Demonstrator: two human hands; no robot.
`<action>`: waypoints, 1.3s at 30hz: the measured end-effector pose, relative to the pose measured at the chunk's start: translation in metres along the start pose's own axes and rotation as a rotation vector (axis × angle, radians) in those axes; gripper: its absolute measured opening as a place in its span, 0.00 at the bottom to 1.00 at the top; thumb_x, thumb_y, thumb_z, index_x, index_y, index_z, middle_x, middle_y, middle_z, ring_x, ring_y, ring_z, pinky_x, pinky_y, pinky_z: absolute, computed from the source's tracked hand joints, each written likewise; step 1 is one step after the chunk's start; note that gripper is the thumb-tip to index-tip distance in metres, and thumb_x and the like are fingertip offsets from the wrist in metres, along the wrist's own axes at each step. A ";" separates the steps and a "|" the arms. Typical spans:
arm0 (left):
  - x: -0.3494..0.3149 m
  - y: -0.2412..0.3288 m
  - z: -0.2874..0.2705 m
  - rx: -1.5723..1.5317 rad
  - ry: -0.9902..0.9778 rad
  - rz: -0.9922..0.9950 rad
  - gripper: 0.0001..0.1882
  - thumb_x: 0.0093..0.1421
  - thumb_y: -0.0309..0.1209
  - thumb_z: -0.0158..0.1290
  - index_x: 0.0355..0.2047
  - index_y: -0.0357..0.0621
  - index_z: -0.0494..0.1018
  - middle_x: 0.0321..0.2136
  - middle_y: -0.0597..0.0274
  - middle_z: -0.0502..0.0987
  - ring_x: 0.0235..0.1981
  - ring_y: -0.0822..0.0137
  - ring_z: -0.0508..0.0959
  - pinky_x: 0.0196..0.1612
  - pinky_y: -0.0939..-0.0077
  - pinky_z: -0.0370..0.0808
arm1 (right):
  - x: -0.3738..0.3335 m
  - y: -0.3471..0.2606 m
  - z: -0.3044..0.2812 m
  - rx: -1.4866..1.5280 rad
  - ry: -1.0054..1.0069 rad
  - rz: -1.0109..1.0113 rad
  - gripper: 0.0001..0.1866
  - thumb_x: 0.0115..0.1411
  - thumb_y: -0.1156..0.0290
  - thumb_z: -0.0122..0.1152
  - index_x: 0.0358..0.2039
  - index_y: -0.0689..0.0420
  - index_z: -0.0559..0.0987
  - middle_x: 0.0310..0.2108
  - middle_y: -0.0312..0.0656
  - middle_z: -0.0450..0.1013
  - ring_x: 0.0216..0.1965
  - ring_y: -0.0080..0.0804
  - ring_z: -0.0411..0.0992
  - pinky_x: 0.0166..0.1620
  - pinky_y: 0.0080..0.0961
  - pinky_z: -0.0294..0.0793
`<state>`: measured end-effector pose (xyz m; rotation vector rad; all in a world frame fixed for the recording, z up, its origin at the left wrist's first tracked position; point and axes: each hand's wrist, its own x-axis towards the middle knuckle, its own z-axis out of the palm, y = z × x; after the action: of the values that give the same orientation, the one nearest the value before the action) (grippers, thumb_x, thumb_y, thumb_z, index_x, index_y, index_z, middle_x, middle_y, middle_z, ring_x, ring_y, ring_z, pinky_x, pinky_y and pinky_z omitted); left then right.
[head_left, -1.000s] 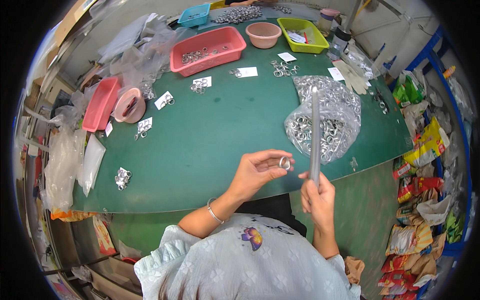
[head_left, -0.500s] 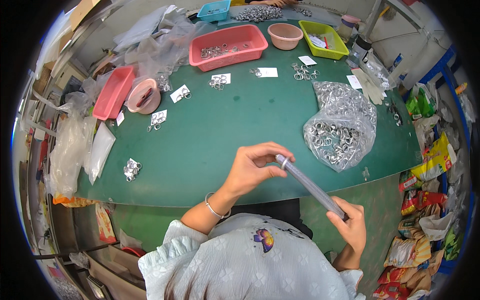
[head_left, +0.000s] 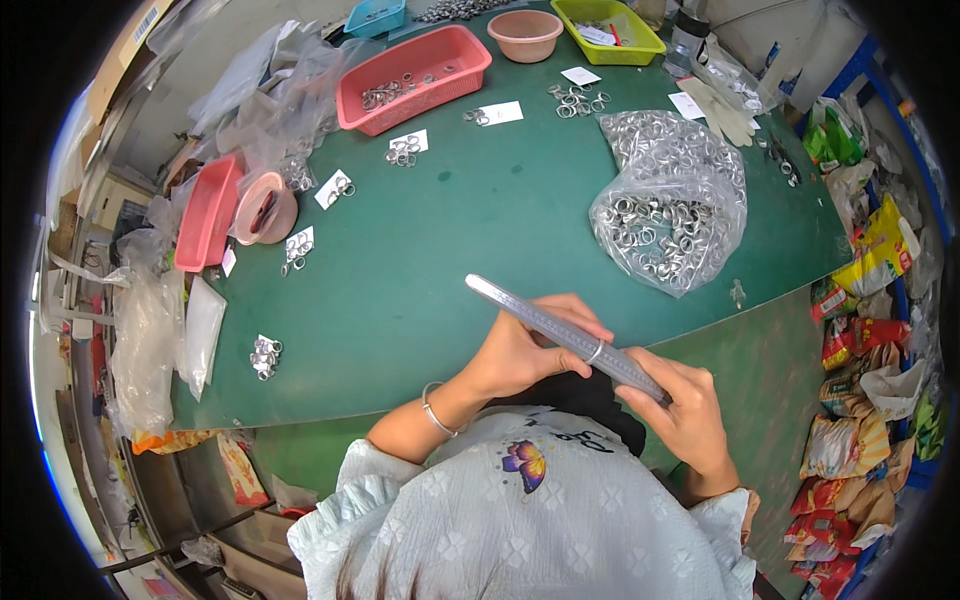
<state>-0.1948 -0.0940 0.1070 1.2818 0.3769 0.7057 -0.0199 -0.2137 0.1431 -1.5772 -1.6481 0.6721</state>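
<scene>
Clasping one end of a tapered grey metal rod [head_left: 540, 320], the right hand [head_left: 695, 408] seemingly steadies it while the left hand [head_left: 520, 358] closes on the round silver metal ring [head_left: 596, 352] encircling it, to the near left of the clear, ring-filled plastic bag [head_left: 655, 188].

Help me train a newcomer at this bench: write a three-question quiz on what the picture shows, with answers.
1. True or false: the ring sits at the tip of the rod that points away from the wearer.
2. Choose: on the green tabletop, the clear bag of rings lies toward
A) the left
B) the middle
C) the right
3. Which hand holds one end of the rod?

Key:
1. False; it is around the rod, nearer the held end.
2. C.
3. The right hand.
</scene>
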 end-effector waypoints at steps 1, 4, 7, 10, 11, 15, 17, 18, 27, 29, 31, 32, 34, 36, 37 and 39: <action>0.000 -0.001 0.000 -0.041 -0.009 -0.005 0.16 0.41 0.20 0.64 0.33 0.34 0.77 0.32 0.56 0.75 0.33 0.68 0.76 0.35 0.78 0.75 | 0.000 0.000 0.001 0.007 0.006 -0.001 0.16 0.49 0.70 0.66 0.39 0.59 0.76 0.24 0.47 0.73 0.19 0.41 0.71 0.23 0.29 0.69; -0.001 -0.005 -0.001 -0.113 -0.025 -0.006 0.14 0.44 0.19 0.62 0.34 0.34 0.76 0.34 0.58 0.75 0.36 0.69 0.76 0.36 0.79 0.75 | 0.000 -0.002 0.001 0.007 0.018 -0.005 0.16 0.49 0.70 0.66 0.39 0.59 0.76 0.23 0.47 0.73 0.19 0.41 0.71 0.22 0.29 0.68; -0.001 -0.008 -0.001 -0.098 -0.019 0.011 0.14 0.44 0.20 0.63 0.34 0.34 0.76 0.34 0.58 0.75 0.35 0.69 0.76 0.36 0.80 0.76 | 0.000 -0.004 0.001 -0.023 0.020 -0.014 0.16 0.50 0.68 0.65 0.39 0.59 0.76 0.23 0.46 0.73 0.18 0.41 0.70 0.22 0.29 0.68; -0.002 -0.011 -0.001 -0.118 -0.012 0.010 0.15 0.44 0.21 0.64 0.34 0.34 0.76 0.34 0.57 0.75 0.35 0.69 0.76 0.37 0.79 0.75 | -0.001 -0.004 0.001 -0.048 0.024 -0.025 0.16 0.50 0.67 0.65 0.39 0.59 0.75 0.22 0.45 0.73 0.18 0.41 0.70 0.21 0.30 0.67; -0.002 -0.013 -0.001 -0.120 -0.013 0.009 0.15 0.43 0.21 0.64 0.34 0.34 0.76 0.34 0.57 0.75 0.35 0.69 0.76 0.37 0.79 0.75 | -0.001 -0.003 0.001 -0.054 0.024 -0.026 0.17 0.50 0.67 0.65 0.40 0.59 0.75 0.22 0.45 0.73 0.18 0.41 0.70 0.21 0.30 0.67; -0.003 -0.019 -0.003 -0.169 -0.006 -0.007 0.16 0.42 0.23 0.65 0.34 0.34 0.76 0.34 0.58 0.75 0.35 0.69 0.76 0.39 0.78 0.75 | -0.002 -0.002 0.003 -0.073 0.029 -0.031 0.17 0.51 0.66 0.64 0.40 0.58 0.75 0.21 0.45 0.72 0.17 0.41 0.70 0.21 0.31 0.67; -0.003 -0.021 -0.003 -0.168 -0.004 0.005 0.17 0.42 0.24 0.66 0.33 0.34 0.76 0.33 0.58 0.75 0.35 0.69 0.76 0.38 0.78 0.74 | -0.003 -0.002 0.002 -0.081 0.025 -0.035 0.17 0.51 0.66 0.64 0.40 0.58 0.75 0.21 0.45 0.72 0.18 0.42 0.70 0.21 0.32 0.67; -0.003 -0.022 -0.002 -0.167 -0.001 0.011 0.17 0.42 0.24 0.66 0.33 0.34 0.76 0.33 0.58 0.75 0.35 0.68 0.76 0.38 0.78 0.74 | -0.002 -0.002 0.002 -0.084 0.022 -0.039 0.17 0.51 0.66 0.64 0.40 0.58 0.75 0.21 0.45 0.72 0.18 0.42 0.70 0.21 0.32 0.67; -0.004 -0.030 -0.002 -0.250 0.001 0.058 0.18 0.41 0.28 0.67 0.33 0.34 0.77 0.33 0.58 0.75 0.35 0.68 0.76 0.39 0.77 0.74 | -0.002 -0.004 0.003 -0.042 0.005 -0.026 0.16 0.52 0.66 0.64 0.40 0.58 0.74 0.21 0.46 0.72 0.19 0.44 0.70 0.22 0.33 0.67; -0.004 -0.031 -0.003 -0.243 -0.005 0.067 0.18 0.41 0.28 0.67 0.33 0.34 0.77 0.33 0.58 0.75 0.35 0.68 0.76 0.39 0.77 0.74 | -0.001 -0.004 0.004 -0.029 -0.005 -0.021 0.16 0.52 0.66 0.64 0.40 0.58 0.74 0.21 0.46 0.72 0.19 0.44 0.70 0.22 0.33 0.67; -0.003 -0.031 -0.004 -0.230 -0.012 0.078 0.18 0.42 0.27 0.67 0.33 0.34 0.77 0.33 0.58 0.75 0.35 0.68 0.76 0.40 0.77 0.74 | -0.001 -0.004 0.003 -0.015 -0.018 -0.013 0.16 0.52 0.66 0.63 0.40 0.58 0.74 0.21 0.46 0.72 0.19 0.44 0.70 0.22 0.33 0.67; -0.003 -0.030 -0.005 -0.220 -0.015 0.084 0.17 0.42 0.27 0.66 0.33 0.34 0.76 0.33 0.58 0.75 0.35 0.68 0.76 0.40 0.77 0.73 | 0.000 -0.004 0.002 -0.007 -0.025 -0.007 0.16 0.52 0.67 0.63 0.40 0.58 0.74 0.21 0.45 0.72 0.19 0.44 0.70 0.22 0.33 0.67; -0.002 -0.028 -0.004 -0.202 -0.003 0.085 0.17 0.43 0.26 0.66 0.34 0.33 0.76 0.33 0.58 0.74 0.35 0.68 0.75 0.41 0.77 0.73 | 0.001 -0.003 0.002 -0.018 -0.013 -0.003 0.16 0.51 0.67 0.64 0.40 0.58 0.74 0.21 0.45 0.72 0.19 0.43 0.70 0.22 0.33 0.67; -0.003 -0.024 -0.002 -0.184 0.030 0.076 0.17 0.44 0.26 0.65 0.35 0.33 0.76 0.34 0.59 0.74 0.36 0.68 0.75 0.42 0.76 0.73 | 0.001 -0.002 0.005 -0.055 0.024 -0.008 0.16 0.51 0.67 0.64 0.40 0.57 0.75 0.21 0.45 0.72 0.19 0.43 0.71 0.22 0.33 0.68; -0.003 -0.024 -0.001 -0.180 0.042 0.079 0.17 0.45 0.26 0.65 0.35 0.32 0.75 0.33 0.59 0.74 0.36 0.68 0.75 0.42 0.76 0.73 | 0.001 0.000 0.006 -0.092 0.032 -0.005 0.16 0.51 0.67 0.65 0.40 0.57 0.75 0.21 0.45 0.72 0.19 0.43 0.71 0.22 0.32 0.68; -0.004 -0.025 0.002 -0.172 0.070 0.086 0.16 0.46 0.25 0.64 0.36 0.32 0.75 0.33 0.59 0.74 0.37 0.68 0.74 0.43 0.75 0.73 | 0.000 0.002 0.008 -0.165 0.047 -0.001 0.17 0.50 0.67 0.65 0.40 0.56 0.75 0.22 0.45 0.73 0.19 0.43 0.71 0.21 0.32 0.68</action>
<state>-0.1899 -0.1005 0.0834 1.1171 0.3121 0.8402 -0.0246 -0.2130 0.1368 -1.6950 -1.7050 0.5054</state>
